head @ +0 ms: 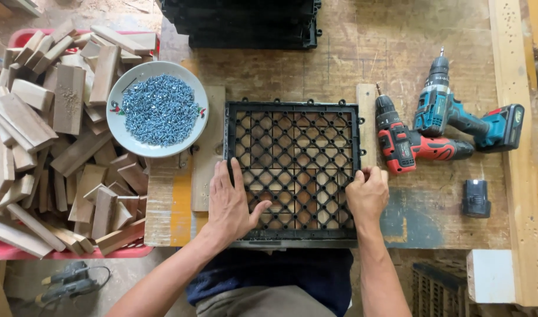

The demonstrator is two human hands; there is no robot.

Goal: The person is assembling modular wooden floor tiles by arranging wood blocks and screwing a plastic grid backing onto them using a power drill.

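Now both hands press flat on the black plastic grid tile (292,170).
Left hand (231,202) lies open-palmed on its near-left part; right hand (367,194) curls over its right edge; the tile stretches away beyond both.

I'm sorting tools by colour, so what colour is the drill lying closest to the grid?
Red and black drill, beside the black plastic grid; the head view shows it best.
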